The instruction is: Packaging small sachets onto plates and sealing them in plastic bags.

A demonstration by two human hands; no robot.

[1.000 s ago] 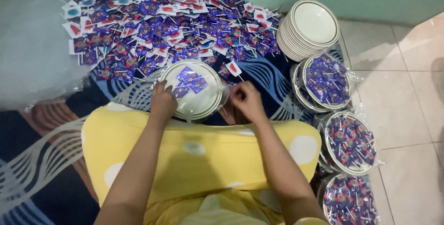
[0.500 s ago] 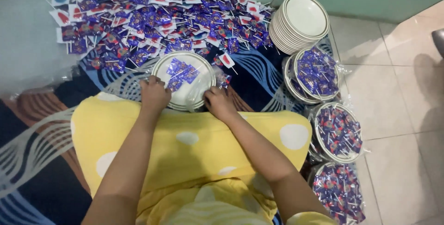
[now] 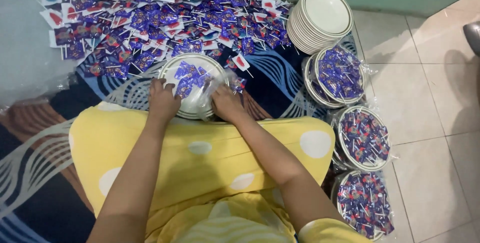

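Head view: right hand [image 3: 226, 104] grips clear wrap [image 3: 212, 93] over plate [image 3: 172, 68].

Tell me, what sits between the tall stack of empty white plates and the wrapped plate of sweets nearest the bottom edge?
In the head view, two more wrapped plates of purple sweets lie in a row between them.

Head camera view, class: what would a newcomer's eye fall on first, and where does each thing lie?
A big heap of wrapped lollipops in purple and red-and-white packets covers the patterned mat along the top. In the middle, the left hand and right hand grip a white plate holding a few lollipops, with clear wrap around it. On the right stand a stack of empty plates and three wrapped, filled plates in a line.
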